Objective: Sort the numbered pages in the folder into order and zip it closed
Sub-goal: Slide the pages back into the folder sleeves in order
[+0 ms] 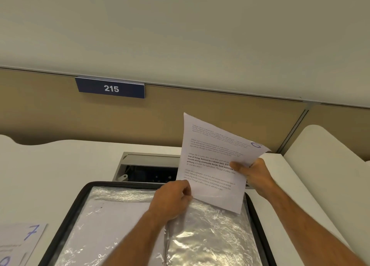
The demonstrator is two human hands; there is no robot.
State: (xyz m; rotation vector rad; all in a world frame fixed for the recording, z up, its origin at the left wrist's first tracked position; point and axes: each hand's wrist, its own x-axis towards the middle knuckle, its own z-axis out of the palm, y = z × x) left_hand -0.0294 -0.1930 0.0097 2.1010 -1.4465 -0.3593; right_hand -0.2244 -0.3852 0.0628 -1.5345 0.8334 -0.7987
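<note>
Both hands pinch one page above the folder: left hand its bottom corner, right hand its side. I'd read the corner number, then slot it flat without creasing.

A white page printed with grey and black lines of text is seen, with a blue ring drawn at its far right corner. The folder is edged in black, and its sleeves are of clear, glossy plastic with white glare patches (pale sheets are shown through them). At the near left, a white sheet is marked with a blue handwritten 7. The bench is coloured off-white, and a grey-framed recess with a dark interior is set into it. The partition behind is tan, and a navy sign on it is lettered 215 in white.
</note>
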